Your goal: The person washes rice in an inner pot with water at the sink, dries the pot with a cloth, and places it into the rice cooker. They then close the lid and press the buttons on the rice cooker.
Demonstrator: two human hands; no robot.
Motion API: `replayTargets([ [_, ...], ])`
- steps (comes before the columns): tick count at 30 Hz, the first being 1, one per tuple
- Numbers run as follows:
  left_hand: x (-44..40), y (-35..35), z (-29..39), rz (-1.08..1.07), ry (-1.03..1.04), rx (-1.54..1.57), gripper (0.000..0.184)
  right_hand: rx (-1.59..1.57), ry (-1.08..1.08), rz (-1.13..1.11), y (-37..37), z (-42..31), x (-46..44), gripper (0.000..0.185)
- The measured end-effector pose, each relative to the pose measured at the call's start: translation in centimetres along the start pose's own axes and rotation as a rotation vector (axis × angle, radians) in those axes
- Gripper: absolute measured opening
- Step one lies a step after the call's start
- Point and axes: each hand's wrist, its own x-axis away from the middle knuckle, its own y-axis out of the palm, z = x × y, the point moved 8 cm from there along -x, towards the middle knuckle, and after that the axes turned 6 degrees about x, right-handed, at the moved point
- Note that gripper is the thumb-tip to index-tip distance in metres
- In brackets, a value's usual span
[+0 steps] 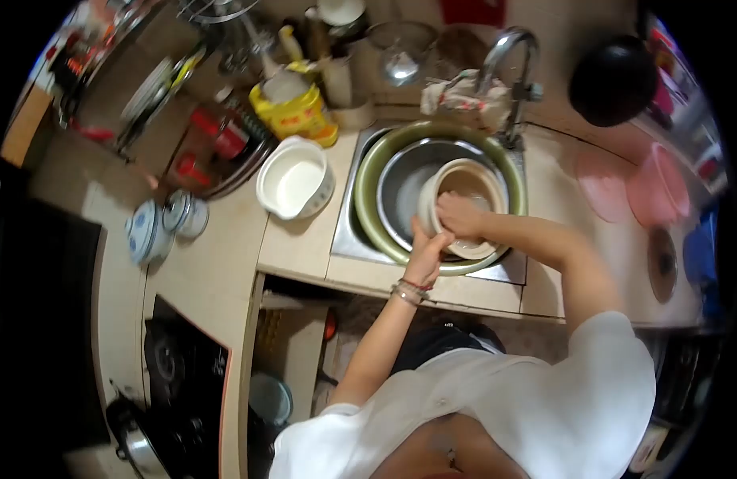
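A beige pot (pixel 491 188) is tilted over a metal basin (pixel 394 172), which sits inside a green basin (pixel 370 211) in the sink (pixel 347 238). My left hand (pixel 427 249) grips the pot's near-left side, thumb up along the wall. Inside the pot is my right hand (pixel 462 215), its fingers curled low against the inner wall; what they hold, if anything, is hidden. The curved faucet (pixel 530 60) rises behind the basins, with a patterned cloth (pixel 466 97) beside it.
Left of the sink stands a white pot (pixel 298 180), with a yellow bag (pixel 293 112) behind it. Blue-and-white jars (pixel 147 231) are farther left, near the black stove (pixel 177 375). Pink basins (pixel 657 188) stand at the right; a black pan (pixel 614 80) hangs on the wall.
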Motion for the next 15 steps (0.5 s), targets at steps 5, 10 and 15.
replayTargets([
  [5, 0.4, 1.2, 0.8, -0.012, 0.004, -0.033, 0.053, 0.004, 0.275, 0.315, -2.3, 2.1, 0.7, 0.042],
  [10, 0.2, 1.0, 0.9, 0.007, 0.017, -0.031, 0.052, -0.183, 0.331, -0.087, -0.5, 1.6, 0.8, 0.052],
  [15, 0.2, 0.6, 0.6, -0.001, -0.04, -0.064, 0.055, -0.261, 0.207, 0.161, -0.8, 2.3, 0.8, 0.049],
])
